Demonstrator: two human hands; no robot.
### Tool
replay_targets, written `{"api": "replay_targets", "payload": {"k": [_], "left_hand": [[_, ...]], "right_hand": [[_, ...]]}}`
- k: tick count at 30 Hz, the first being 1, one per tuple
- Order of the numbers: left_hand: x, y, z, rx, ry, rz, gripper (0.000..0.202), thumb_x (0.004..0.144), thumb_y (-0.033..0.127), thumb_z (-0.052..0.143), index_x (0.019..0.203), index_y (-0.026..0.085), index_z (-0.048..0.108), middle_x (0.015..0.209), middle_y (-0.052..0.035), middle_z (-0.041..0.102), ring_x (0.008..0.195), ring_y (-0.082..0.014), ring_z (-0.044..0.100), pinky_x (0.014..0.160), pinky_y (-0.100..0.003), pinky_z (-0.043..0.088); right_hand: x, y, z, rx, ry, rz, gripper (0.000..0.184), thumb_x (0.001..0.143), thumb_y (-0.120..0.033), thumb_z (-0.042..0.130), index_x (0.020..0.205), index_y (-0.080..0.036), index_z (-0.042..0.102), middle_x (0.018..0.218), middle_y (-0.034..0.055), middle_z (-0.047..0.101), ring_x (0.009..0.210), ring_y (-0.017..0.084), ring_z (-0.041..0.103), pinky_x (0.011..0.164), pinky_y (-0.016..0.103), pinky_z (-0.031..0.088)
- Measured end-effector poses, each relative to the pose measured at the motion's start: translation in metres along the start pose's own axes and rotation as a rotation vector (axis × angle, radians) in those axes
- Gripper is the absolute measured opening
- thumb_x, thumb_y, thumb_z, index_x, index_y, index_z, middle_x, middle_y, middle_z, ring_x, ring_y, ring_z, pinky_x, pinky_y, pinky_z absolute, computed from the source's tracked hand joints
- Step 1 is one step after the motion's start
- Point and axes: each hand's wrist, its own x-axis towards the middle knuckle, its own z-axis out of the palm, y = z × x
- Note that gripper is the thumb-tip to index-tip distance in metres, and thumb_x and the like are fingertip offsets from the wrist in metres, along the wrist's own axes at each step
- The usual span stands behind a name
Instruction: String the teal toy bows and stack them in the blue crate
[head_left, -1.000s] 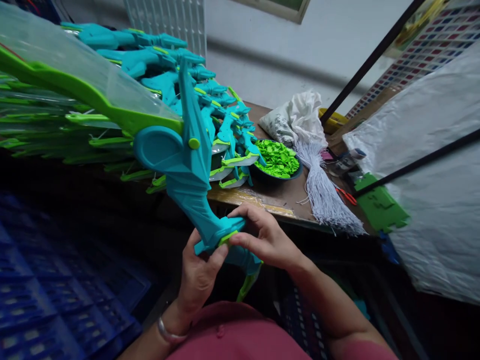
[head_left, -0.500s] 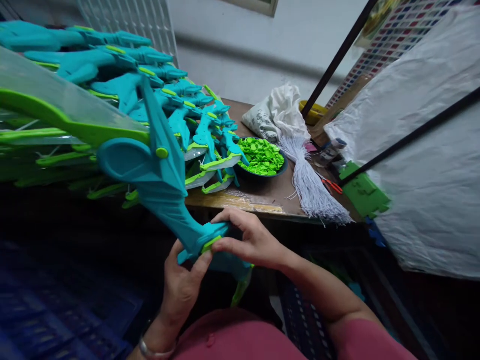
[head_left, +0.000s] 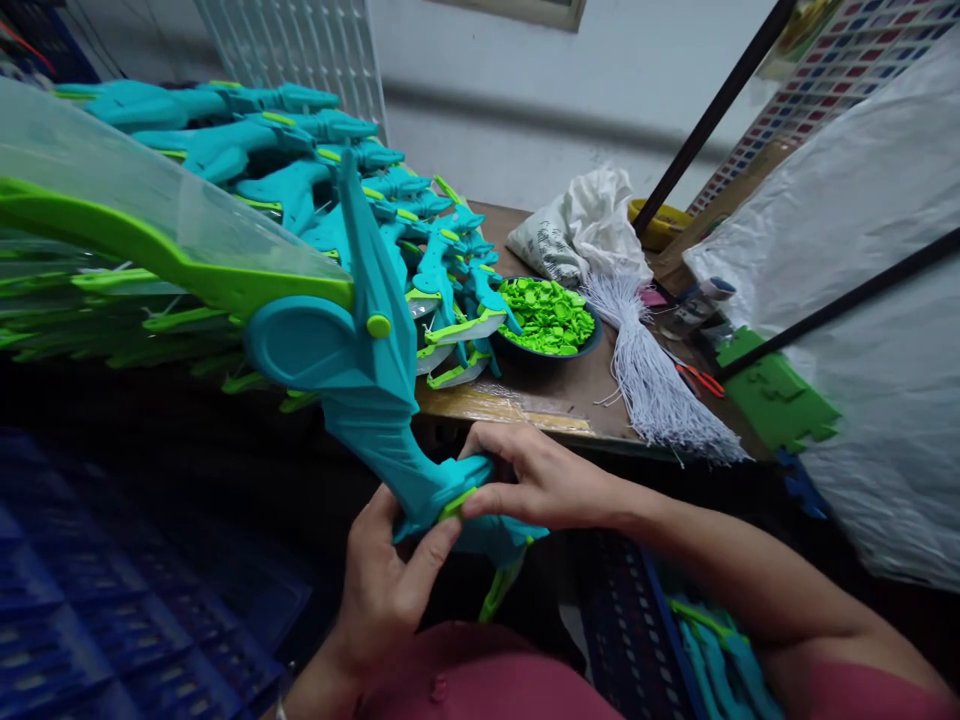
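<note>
Hands have shifted slightly right and down since the earlier frames, grip unchanged; the view has swung so that more of the right forearm shows. Left hand (head_left: 386,590) wraps the lower grip of the teal toy sword (head_left: 360,370), thumb on the green clip (head_left: 456,503) at the hilt end. Right hand (head_left: 540,480) pinches the same spot, fingers closed on the hilt. Sword is held over the lap, below the tabletop (head_left: 555,405) edge, its clear green-edged blade (head_left: 150,230) running up left over the pile of finished swords (head_left: 360,190). Bowl of green caps (head_left: 547,318) and a bundle of white strings (head_left: 652,385) sit on the tabletop.

Risk: long blade is unsupported; pressing hard on the clip could swing it into the pile. Clip may seat crooked if the thumb slips.
</note>
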Motion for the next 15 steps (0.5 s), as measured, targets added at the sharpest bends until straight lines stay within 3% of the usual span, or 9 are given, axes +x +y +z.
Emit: {"api": "replay_targets", "payload": {"k": [4, 7, 10, 12, 13, 15], "left_hand": [[-0.001, -0.005, 0.006, 0.04, 0.033, 0.059, 0.021, 0.087, 0.032, 0.072, 0.103, 0.02, 0.075, 0.093, -0.0055, 0.076, 0.083, -0.0237, 0.072, 0.074, -0.029, 0.058], [0.002, -0.005, 0.004, 0.003, 0.052, -0.009, 0.025, 0.084, 0.037, 0.075, 0.102, 0.02, 0.077, 0.094, -0.0076, 0.076, 0.085, -0.0271, 0.073, 0.078, -0.032, 0.06], [0.004, -0.007, -0.002, -0.077, 0.026, -0.142, 0.032, 0.076, 0.044, 0.083, 0.097, 0.02, 0.08, 0.087, -0.0081, 0.077, 0.081, -0.0299, 0.074, 0.075, -0.035, 0.063], [0.004, -0.013, -0.012, -0.143, 0.052, -0.267, 0.037, 0.071, 0.047, 0.087, 0.097, 0.021, 0.08, 0.086, -0.0079, 0.078, 0.083, -0.0324, 0.075, 0.074, -0.037, 0.065], [0.003, -0.018, -0.019, -0.183, 0.078, -0.33, 0.04, 0.069, 0.048, 0.088, 0.098, 0.021, 0.079, 0.089, -0.008, 0.078, 0.086, -0.034, 0.075, 0.074, -0.039, 0.066], [0.001, -0.031, -0.036, -0.277, 0.108, -0.432, 0.049, 0.061, 0.046, 0.093, 0.102, 0.023, 0.079, 0.095, -0.008, 0.079, 0.089, -0.0372, 0.075, 0.072, -0.042, 0.068]], "right_hand": [[-0.001, 0.002, 0.004, -0.051, 0.053, -0.015, 0.039, 0.089, -0.052, 0.074, 0.096, -0.014, 0.066, 0.079, -0.0005, 0.061, 0.07, 0.011, 0.053, 0.06, 0.022, 0.036], [-0.004, 0.001, 0.012, 0.013, 0.103, 0.002, 0.039, 0.087, -0.052, 0.077, 0.095, -0.014, 0.068, 0.078, -0.0008, 0.062, 0.068, 0.01, 0.053, 0.059, 0.02, 0.036], [0.001, 0.013, 0.008, 0.255, 0.03, 0.024, 0.05, 0.08, -0.054, 0.082, 0.108, -0.016, 0.068, 0.081, -0.0013, 0.065, 0.067, 0.01, 0.057, 0.058, 0.019, 0.041], [0.01, 0.037, -0.011, 0.378, 0.01, 0.022, 0.057, 0.081, -0.055, 0.08, 0.121, -0.017, 0.066, 0.085, -0.0003, 0.068, 0.069, 0.011, 0.061, 0.061, 0.02, 0.046], [0.016, 0.053, -0.027, 0.355, 0.077, 0.03, 0.054, 0.082, -0.053, 0.078, 0.121, -0.017, 0.066, 0.087, 0.0008, 0.07, 0.072, 0.012, 0.063, 0.064, 0.02, 0.048], [0.028, 0.092, -0.067, 0.098, 0.354, 0.134, 0.036, 0.09, -0.043, 0.068, 0.111, -0.014, 0.071, 0.091, 0.0038, 0.072, 0.076, 0.013, 0.065, 0.068, 0.022, 0.049]]}}
